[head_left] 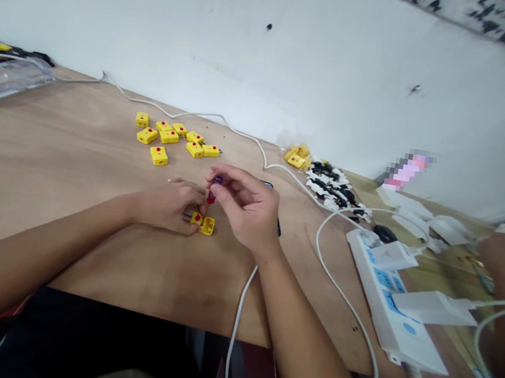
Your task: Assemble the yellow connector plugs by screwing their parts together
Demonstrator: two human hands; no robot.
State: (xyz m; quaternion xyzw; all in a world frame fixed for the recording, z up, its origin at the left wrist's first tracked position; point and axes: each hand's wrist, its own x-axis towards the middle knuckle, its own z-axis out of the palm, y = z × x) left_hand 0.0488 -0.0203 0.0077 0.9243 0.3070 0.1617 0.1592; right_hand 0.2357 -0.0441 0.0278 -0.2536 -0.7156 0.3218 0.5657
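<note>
My left hand [175, 205] rests on the wooden table, its fingers closed on a small yellow plug connector [207, 226] with a red dot. Two prongs stick out of the connector toward my palm, and its right part looks like an opened housing. Above it, my right hand [249, 209] pinches a small screwdriver [211, 196] with a red and purple handle, held upright. The screwdriver's tip is hidden by my left fingers and too small to make out. Farther back lie several more yellow connectors [158, 155] with red dots.
A plastic bag of yellow parts [298, 156] and a pile of black and white pieces [332, 186] lie near the wall. On the right, a white power strip [399, 321] carries chargers, with a white cable [330, 271] looping nearby. A clear plastic tray [8, 80] sits far left.
</note>
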